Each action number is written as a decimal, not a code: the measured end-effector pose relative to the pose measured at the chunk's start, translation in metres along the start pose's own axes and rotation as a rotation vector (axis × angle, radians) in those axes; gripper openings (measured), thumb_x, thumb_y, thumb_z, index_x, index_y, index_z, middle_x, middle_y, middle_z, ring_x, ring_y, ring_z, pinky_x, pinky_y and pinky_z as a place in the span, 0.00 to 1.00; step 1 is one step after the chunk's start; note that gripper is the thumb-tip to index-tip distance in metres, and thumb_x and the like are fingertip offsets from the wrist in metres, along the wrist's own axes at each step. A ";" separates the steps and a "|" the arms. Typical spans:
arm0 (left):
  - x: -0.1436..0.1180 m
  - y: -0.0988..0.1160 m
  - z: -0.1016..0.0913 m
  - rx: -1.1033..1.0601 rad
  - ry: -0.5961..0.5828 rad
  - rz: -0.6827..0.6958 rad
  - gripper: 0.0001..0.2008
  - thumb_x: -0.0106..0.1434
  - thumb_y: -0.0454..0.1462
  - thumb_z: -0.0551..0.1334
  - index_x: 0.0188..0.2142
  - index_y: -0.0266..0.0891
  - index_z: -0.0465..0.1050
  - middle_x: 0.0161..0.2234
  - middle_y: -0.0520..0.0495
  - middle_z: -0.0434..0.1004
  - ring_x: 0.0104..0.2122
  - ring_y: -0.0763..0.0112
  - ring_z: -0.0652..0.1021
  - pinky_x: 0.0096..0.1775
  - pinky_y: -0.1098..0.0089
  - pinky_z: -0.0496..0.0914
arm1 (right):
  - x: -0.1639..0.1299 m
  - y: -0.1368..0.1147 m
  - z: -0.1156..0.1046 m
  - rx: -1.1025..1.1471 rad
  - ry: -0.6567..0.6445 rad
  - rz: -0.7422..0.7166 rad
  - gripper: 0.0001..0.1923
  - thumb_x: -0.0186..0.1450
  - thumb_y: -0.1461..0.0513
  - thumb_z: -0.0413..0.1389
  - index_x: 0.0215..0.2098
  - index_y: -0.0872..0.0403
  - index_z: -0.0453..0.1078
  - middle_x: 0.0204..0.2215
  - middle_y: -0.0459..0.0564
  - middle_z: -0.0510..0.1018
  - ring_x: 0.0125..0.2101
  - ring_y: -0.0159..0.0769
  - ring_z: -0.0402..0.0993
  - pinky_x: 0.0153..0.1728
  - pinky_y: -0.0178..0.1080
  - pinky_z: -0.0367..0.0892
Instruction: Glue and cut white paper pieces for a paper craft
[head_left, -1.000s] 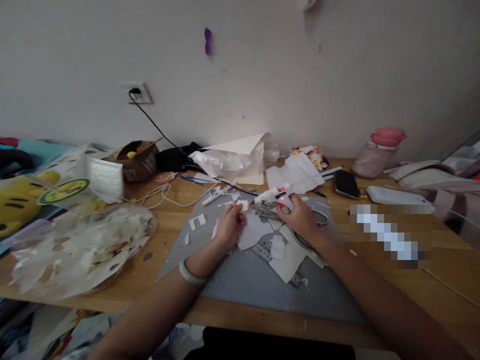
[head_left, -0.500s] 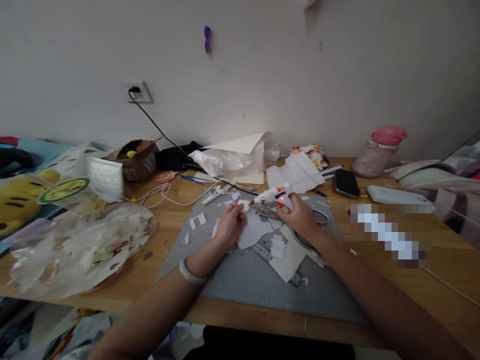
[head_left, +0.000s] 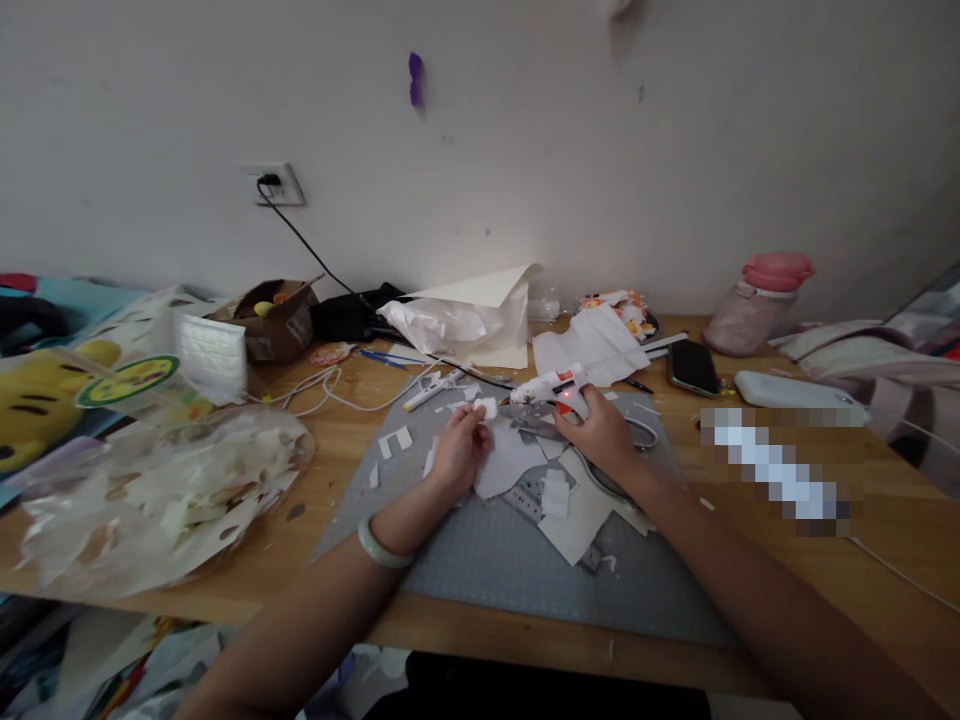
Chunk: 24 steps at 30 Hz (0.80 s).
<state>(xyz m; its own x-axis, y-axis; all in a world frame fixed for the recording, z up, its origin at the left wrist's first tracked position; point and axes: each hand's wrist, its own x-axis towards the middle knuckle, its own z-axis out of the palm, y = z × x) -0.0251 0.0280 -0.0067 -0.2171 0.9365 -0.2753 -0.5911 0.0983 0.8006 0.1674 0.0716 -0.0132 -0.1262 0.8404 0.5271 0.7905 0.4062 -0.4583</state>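
Note:
My right hand (head_left: 600,430) is wrapped round the handle of a white hot glue gun (head_left: 546,386), whose small red light is lit. A glue stick (head_left: 630,357) sticks out of its back end. The nozzle points left, a short way from a small white piece (head_left: 487,407) that my left hand (head_left: 459,450) pinches between thumb and fingers; its exact kind is too small to tell. Below both hands, paper scraps (head_left: 510,465) and a pair of scissors (head_left: 643,434), partly covered, lie on the grey cutting mat (head_left: 480,580).
A utility knife (head_left: 431,390) rests at the mat's far left. Left of it are a plastic bag of scraps (head_left: 165,490) and a lidded cup (head_left: 131,385). A phone (head_left: 693,366) and a pink-lidded bottle (head_left: 754,305) stand to the right. A white cable (head_left: 330,385) crosses the table.
The glue gun's nozzle has drawn slightly away to the right from the white piece. My left hand has barely moved, and the white piece shows a little more clearly.

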 end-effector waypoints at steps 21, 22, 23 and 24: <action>0.000 0.001 0.001 -0.029 -0.016 -0.020 0.10 0.51 0.34 0.65 0.27 0.38 0.63 0.20 0.59 0.61 0.17 0.82 0.64 0.19 0.79 0.58 | 0.001 -0.001 -0.002 0.000 -0.049 -0.023 0.16 0.56 0.53 0.53 0.37 0.54 0.66 0.32 0.56 0.77 0.31 0.45 0.74 0.29 0.39 0.63; 0.000 0.001 0.001 -0.026 -0.018 -0.019 0.10 0.51 0.34 0.65 0.27 0.38 0.63 0.20 0.59 0.61 0.17 0.82 0.64 0.19 0.79 0.58 | 0.000 -0.001 -0.002 0.001 -0.047 -0.022 0.16 0.56 0.53 0.53 0.37 0.54 0.66 0.32 0.56 0.77 0.31 0.45 0.74 0.29 0.40 0.63; -0.001 0.001 0.001 -0.022 -0.018 -0.019 0.10 0.51 0.34 0.65 0.27 0.38 0.62 0.20 0.59 0.61 0.17 0.82 0.64 0.19 0.79 0.58 | 0.000 -0.001 -0.002 0.003 -0.043 -0.023 0.15 0.56 0.53 0.53 0.37 0.54 0.66 0.32 0.56 0.77 0.32 0.45 0.74 0.29 0.40 0.63; -0.001 0.001 0.001 -0.019 -0.017 -0.019 0.10 0.51 0.35 0.65 0.27 0.38 0.62 0.19 0.59 0.61 0.17 0.82 0.64 0.20 0.79 0.58 | 0.000 -0.001 -0.002 0.005 -0.039 -0.023 0.15 0.56 0.53 0.53 0.37 0.53 0.66 0.32 0.56 0.77 0.32 0.45 0.74 0.29 0.40 0.63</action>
<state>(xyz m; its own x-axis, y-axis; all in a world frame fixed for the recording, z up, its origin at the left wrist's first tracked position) -0.0250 0.0278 -0.0049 -0.1921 0.9402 -0.2812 -0.6095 0.1103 0.7851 0.1678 0.0707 -0.0110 -0.1679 0.8439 0.5095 0.7841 0.4276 -0.4498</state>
